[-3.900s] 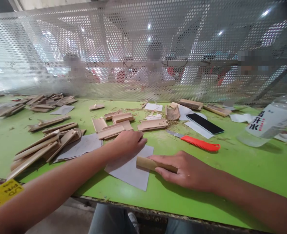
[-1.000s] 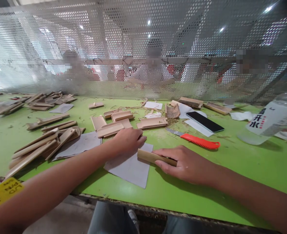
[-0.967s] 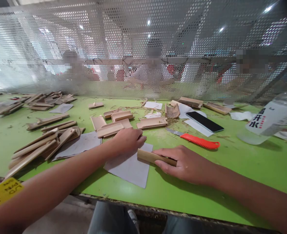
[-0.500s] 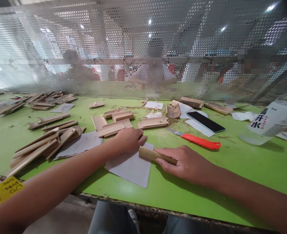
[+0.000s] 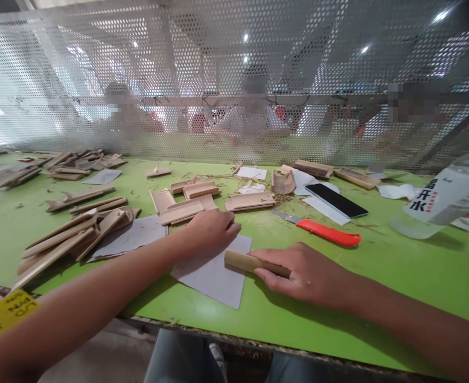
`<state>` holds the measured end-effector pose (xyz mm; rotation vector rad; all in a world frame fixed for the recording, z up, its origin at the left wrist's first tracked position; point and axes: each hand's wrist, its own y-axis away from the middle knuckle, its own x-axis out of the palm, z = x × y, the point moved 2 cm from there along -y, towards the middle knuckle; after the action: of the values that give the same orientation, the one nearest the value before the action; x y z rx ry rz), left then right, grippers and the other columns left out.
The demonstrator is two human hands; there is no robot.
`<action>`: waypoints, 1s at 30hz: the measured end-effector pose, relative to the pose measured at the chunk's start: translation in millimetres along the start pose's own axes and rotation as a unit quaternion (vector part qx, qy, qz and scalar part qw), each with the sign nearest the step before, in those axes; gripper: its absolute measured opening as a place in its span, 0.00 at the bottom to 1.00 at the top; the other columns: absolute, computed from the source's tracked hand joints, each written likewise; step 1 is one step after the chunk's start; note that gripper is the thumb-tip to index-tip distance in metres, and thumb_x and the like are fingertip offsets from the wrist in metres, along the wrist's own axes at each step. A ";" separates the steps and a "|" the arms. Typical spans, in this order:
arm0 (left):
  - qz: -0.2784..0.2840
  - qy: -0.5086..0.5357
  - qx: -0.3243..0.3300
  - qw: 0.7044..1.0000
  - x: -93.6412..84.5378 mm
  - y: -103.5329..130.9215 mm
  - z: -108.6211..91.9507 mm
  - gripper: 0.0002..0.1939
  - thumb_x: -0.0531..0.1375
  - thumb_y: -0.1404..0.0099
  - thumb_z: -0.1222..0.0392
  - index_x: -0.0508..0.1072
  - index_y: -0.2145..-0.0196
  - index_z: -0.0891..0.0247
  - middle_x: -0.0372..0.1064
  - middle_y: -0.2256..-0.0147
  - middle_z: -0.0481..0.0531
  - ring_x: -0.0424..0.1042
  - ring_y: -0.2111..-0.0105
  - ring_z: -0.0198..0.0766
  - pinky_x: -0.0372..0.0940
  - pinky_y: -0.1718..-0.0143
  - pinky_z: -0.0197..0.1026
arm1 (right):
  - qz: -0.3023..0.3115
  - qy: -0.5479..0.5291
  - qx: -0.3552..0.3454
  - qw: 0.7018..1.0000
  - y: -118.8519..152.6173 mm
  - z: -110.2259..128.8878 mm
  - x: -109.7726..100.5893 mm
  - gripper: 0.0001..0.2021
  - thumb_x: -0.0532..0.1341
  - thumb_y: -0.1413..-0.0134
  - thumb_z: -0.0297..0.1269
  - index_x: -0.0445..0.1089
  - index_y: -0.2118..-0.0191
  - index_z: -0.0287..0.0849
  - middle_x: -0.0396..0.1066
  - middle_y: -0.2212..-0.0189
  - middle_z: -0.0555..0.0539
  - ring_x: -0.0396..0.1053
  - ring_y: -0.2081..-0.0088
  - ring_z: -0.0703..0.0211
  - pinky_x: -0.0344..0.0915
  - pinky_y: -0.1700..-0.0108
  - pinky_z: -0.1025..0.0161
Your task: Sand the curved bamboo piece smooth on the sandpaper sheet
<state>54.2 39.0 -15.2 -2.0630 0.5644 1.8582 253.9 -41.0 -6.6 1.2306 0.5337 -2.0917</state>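
Note:
A pale grey sheet of paper (image 5: 214,279) lies on the green table in front of me. My left hand (image 5: 209,231) rests over its far left edge with curled fingers pressing it down; the fingertips are partly hidden. My right hand (image 5: 304,271) is closed round a split bamboo piece (image 5: 237,259), rounded side up. The piece's left end lies over the sheet's right part. Beyond my right hand is a craft knife (image 5: 328,232) with a red handle, blade pointing left. Several cut bamboo pieces (image 5: 182,211) lie just behind my left hand.
A stack of bamboo strips (image 5: 67,239) sits left, beside another grey sheet (image 5: 126,239). A phone (image 5: 336,200) and a plastic bottle (image 5: 437,199) stand or lie to the right. Behind the table rises a perforated metal screen (image 5: 202,64), with people beyond it.
My right hand has shifted the bamboo piece slightly left and toward me across the sheet. My left hand stays almost in place.

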 end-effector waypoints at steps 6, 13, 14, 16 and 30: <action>0.007 -0.020 -0.007 1.000 -0.2 -0.3 0.5 0.21 0.47 0.27 0.48 0.75 0.64 0.61 0.76 0.67 0.58 0.70 0.72 0.44 0.58 0.71 0.44 | -0.032 0.018 0.026 0.999 -0.4 -2.1 -4.5 0.13 0.55 0.31 0.42 0.76 0.54 0.44 0.74 0.72 0.52 0.65 0.74 0.62 0.52 0.70 0.63; -0.007 -0.003 0.000 1.000 0.6 0.7 1.3 0.22 0.46 0.27 0.47 0.74 0.66 0.61 0.75 0.70 0.57 0.69 0.73 0.43 0.58 0.71 0.43 | 0.002 -0.008 -0.006 1.000 1.5 2.9 -1.4 0.12 0.55 0.31 0.40 0.75 0.54 0.44 0.71 0.74 0.53 0.61 0.75 0.63 0.52 0.71 0.63; -0.006 -0.006 -0.001 1.000 0.3 0.6 1.3 0.22 0.47 0.27 0.48 0.74 0.66 0.61 0.75 0.69 0.58 0.70 0.73 0.44 0.58 0.71 0.44 | 0.001 -0.011 0.003 1.000 1.1 2.1 -2.0 0.12 0.55 0.31 0.40 0.75 0.55 0.44 0.71 0.74 0.53 0.62 0.74 0.62 0.52 0.71 0.63; -0.002 -0.011 -0.002 1.000 -0.4 0.5 1.0 0.21 0.47 0.27 0.48 0.74 0.66 0.61 0.75 0.69 0.58 0.70 0.72 0.44 0.58 0.71 0.44 | -0.006 -0.010 0.021 1.000 0.3 0.5 -3.0 0.12 0.55 0.31 0.41 0.75 0.56 0.44 0.71 0.74 0.53 0.63 0.74 0.62 0.52 0.71 0.63; 0.009 -0.002 -0.002 1.000 -2.0 0.7 0.0 0.21 0.47 0.27 0.48 0.74 0.66 0.62 0.75 0.70 0.57 0.68 0.74 0.43 0.57 0.73 0.43 | -0.010 0.009 0.016 1.000 0.6 0.4 -3.2 0.11 0.55 0.31 0.40 0.74 0.57 0.44 0.68 0.76 0.54 0.61 0.76 0.63 0.49 0.71 0.62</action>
<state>53.7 38.5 -13.2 -2.0616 0.5811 1.8748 255.2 -40.6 -3.6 1.2674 0.5236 -2.1161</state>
